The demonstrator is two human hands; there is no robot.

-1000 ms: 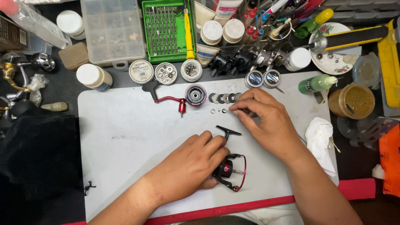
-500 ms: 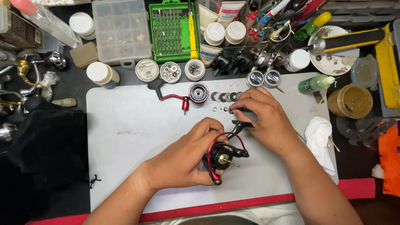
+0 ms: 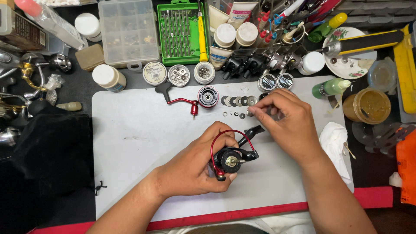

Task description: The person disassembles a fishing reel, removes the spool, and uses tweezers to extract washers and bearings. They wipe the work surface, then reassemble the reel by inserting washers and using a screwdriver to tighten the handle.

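My left hand [image 3: 200,162] grips a black fishing reel body [image 3: 232,159] with a red bail wire, held upright over a grey work mat [image 3: 130,147], its shaft end facing up. My right hand [image 3: 286,119] hovers above and right of the reel, fingertips pinched at a row of small washers and discs [image 3: 236,102] laid out on the mat. Whether a washer sits between the fingers cannot be told. A red and black spool [image 3: 208,96] and a red reel handle [image 3: 177,100] lie just left of the washers.
Behind the mat stand a green screwdriver bit case [image 3: 180,32], a clear parts box [image 3: 128,30], small white jars [image 3: 108,77], round tins of parts [image 3: 178,75] and grease tubes. Other reels [image 3: 26,73] and a black cloth [image 3: 52,147] lie left; a white rag [image 3: 336,147] and amber jar [image 3: 363,105] right.
My left hand has turned the reel from lying on the mat to upright, bail wire up. My right hand lifted off the reel toward the washer row.
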